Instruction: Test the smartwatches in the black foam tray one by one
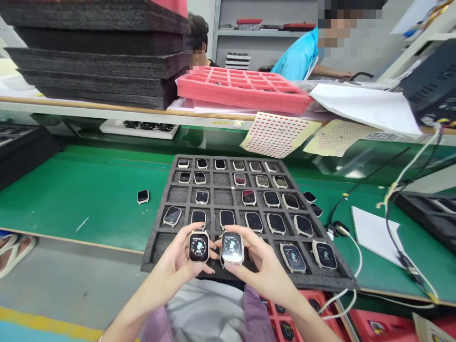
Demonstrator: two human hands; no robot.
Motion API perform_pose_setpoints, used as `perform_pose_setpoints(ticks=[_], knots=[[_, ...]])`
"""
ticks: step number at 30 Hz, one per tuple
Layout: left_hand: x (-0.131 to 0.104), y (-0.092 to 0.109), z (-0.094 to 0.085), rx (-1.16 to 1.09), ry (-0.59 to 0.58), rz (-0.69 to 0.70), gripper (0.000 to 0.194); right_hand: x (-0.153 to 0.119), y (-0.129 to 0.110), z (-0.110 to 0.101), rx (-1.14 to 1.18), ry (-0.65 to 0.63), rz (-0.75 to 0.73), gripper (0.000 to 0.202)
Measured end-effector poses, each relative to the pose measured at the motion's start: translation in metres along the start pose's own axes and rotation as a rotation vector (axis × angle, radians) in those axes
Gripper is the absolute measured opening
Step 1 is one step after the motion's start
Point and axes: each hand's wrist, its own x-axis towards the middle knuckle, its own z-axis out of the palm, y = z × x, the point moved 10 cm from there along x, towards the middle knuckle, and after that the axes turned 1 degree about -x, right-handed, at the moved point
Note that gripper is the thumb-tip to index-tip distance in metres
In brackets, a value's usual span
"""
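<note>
My left hand (181, 251) is closed around the edges of a smartwatch without a strap (198, 247), its screen lit with a watch face. In my right hand (254, 251) is a second smartwatch (232, 248), also lit, with a bright glare on its lower screen. Both are held side by side above the front of a black foam tray (223, 195). Rows of similar watches lie in the tray's compartments, most with dark screens. Two at the front right, including one watch (324, 255), show lit faces. Several compartments hold no watch.
A lone watch (143, 196) lies on the green bench (92, 199) left of the tray. Black foam trays (99, 57) are stacked on the shelf beside a pink foam tray (242, 90). White cables (359, 251) run at the right. Two people are behind the shelf.
</note>
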Motion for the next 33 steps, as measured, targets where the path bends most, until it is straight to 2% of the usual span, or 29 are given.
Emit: perform_pose_setpoints(ticks=[6,9,12,16,19,22,25,28,33], knots=[[-0.001,-0.003,0.000,0.037,0.000,0.022,0.048,-0.002,-0.013,-0.007,-0.361,0.135,-0.143,0.055],[-0.001,-0.004,0.001,0.046,-0.018,0.024,0.044,-0.004,-0.013,-0.010,-0.406,0.191,-0.161,0.056],[-0.001,-0.004,0.002,0.079,-0.012,0.027,0.042,-0.003,-0.002,-0.007,-0.219,0.137,-0.068,0.055],[0.002,-0.006,-0.006,0.221,0.133,0.044,0.039,0.000,0.015,0.009,0.277,0.005,0.074,0.062],[0.004,-0.006,-0.010,0.334,0.230,0.073,0.030,0.001,0.012,0.019,0.541,-0.077,0.052,0.068],[0.004,-0.007,-0.009,0.388,0.241,0.075,0.025,0.001,0.009,0.023,0.717,-0.106,0.032,0.057],[0.004,-0.011,-0.008,0.400,0.209,0.043,0.027,0.001,0.013,0.020,0.782,-0.047,0.038,0.040],[0.002,-0.012,-0.010,0.444,0.208,0.045,0.028,0.002,0.013,0.017,0.751,-0.001,0.002,0.031],[0.003,-0.018,-0.007,0.523,0.166,0.035,0.025,0.003,0.017,0.017,0.744,0.003,0.011,0.036]])
